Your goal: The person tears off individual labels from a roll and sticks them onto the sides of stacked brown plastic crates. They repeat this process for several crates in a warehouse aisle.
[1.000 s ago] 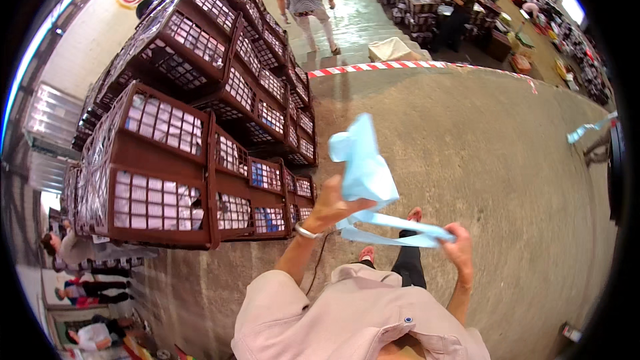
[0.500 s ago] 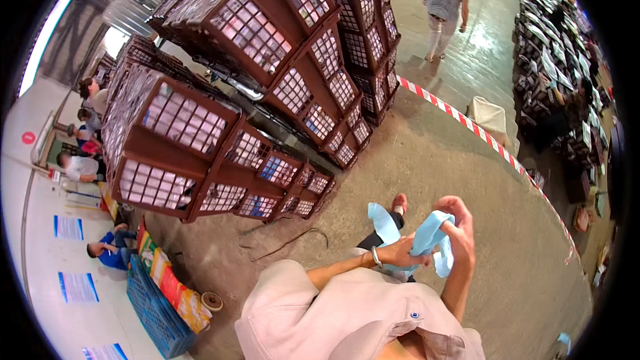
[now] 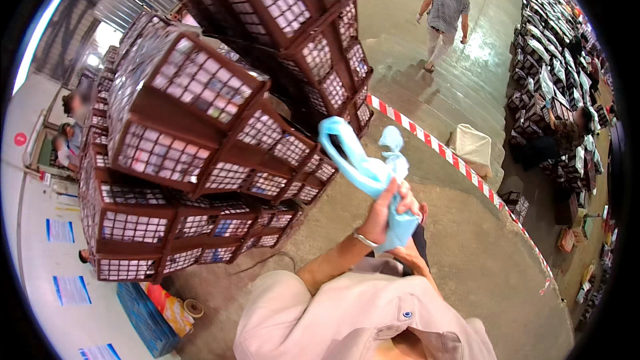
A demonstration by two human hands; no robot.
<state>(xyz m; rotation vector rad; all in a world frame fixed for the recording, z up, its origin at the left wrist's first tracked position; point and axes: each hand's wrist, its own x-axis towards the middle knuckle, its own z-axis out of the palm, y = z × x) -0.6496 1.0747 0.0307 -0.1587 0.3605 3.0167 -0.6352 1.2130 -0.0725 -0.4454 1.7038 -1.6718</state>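
A light blue strip (image 3: 363,170), of thin cloth or plastic, hangs crumpled in front of me. One end opens into a wide loop at upper left, and a shorter knotted-looking piece sticks up beside it. My left hand (image 3: 381,219), with a silver bracelet at the wrist, is closed round its middle. The lower part of the strip falls over my right hand (image 3: 402,253), which is close against the left. Little more than the wrist of that right hand shows clearly, its fingers being hidden or merged with the left's.
Tall stacks of brown lattice crates (image 3: 207,87) stand close on the left. Red-and-white barrier tape (image 3: 433,141) crosses ahead, with a pale sack (image 3: 472,148) beyond it near steps. Another person (image 3: 447,17) walks farther off. Blue folded panels (image 3: 147,317) lie at lower left.
Both hands have moved left and up with the blue strip, whose loop now reaches out toward the crates. The right hand has dropped lower behind the strip. The view has shifted nearer the crates.
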